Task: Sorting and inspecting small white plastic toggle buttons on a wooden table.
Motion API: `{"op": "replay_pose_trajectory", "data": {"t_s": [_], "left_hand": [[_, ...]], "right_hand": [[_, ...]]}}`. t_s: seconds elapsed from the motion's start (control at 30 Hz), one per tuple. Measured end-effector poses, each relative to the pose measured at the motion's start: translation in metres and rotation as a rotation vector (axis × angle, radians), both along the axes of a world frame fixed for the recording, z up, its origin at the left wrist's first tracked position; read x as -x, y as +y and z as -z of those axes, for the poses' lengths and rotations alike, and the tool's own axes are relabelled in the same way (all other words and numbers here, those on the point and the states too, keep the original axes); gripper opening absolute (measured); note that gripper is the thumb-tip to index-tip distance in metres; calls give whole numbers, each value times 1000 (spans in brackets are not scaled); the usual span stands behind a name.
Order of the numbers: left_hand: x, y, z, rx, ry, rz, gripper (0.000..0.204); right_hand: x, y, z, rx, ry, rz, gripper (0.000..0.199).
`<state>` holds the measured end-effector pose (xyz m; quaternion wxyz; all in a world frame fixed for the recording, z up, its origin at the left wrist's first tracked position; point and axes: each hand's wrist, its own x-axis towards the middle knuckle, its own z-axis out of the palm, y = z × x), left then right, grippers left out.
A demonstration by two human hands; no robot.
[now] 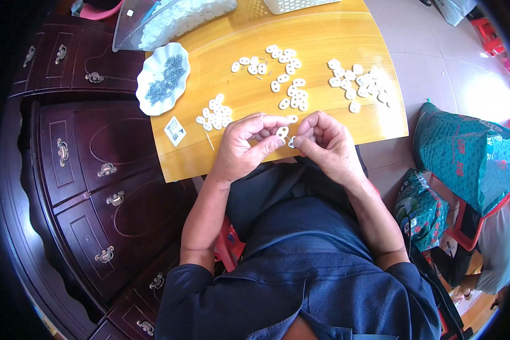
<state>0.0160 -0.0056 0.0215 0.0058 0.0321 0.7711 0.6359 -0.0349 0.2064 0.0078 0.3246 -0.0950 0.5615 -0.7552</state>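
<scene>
Lap: person's dark blue shirt (306,283) fills lower centre; both forearms come up from it to tabletop edge.
L hand: left hand (243,148) pinching a small white oval piece (282,132) betw. thumb & forefinger, held just over near edge of tabletop (334,39).
R hand: right hand (328,144) curled, fingertips closed on a tiny part (292,141) right beside the white piece; too small to tell what it is.
Tabletop: yellow wood, square w/ rounded corners.
Loose pieces: small pile (215,113) just beyond L hand; scattered group (283,76) mid-tabletop; third cluster (360,84) toward right edge. All white, oval, same kind as held one.
Dish: white scalloped dish (163,78) at left edge, holds heap of small grey metal bits.
Card: small printed card (175,131) near front-left corner.
Far edge: clear plastic bag of white pieces (175,20); white basket (294,4).
Left side: dark wood cabinet (90,170) w/ brass pulls.
Right side: green woven bags (464,153) on floor, near a red stool.
</scene>
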Motion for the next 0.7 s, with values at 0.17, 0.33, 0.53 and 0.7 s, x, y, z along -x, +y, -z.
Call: {"op": "replay_pose_trajectory", "data": {"t_s": [0.17, 0.33, 0.53, 0.7], "left_hand": [[1, 0, -1, 24, 7, 17, 28], [3, -1, 0, 52, 12, 53, 27], [0, -1, 4, -20, -40, 35, 26], [-3, 0, 6, -273, -191, -10, 28]], "right_hand": [[0, 1, 2, -16, 11, -8, 13], [-1, 1, -1, 8, -28, -8, 12], [1, 3, 0, -11, -1, -18, 12], [-2, 2, -2, 4, -30, -3, 11]]}}
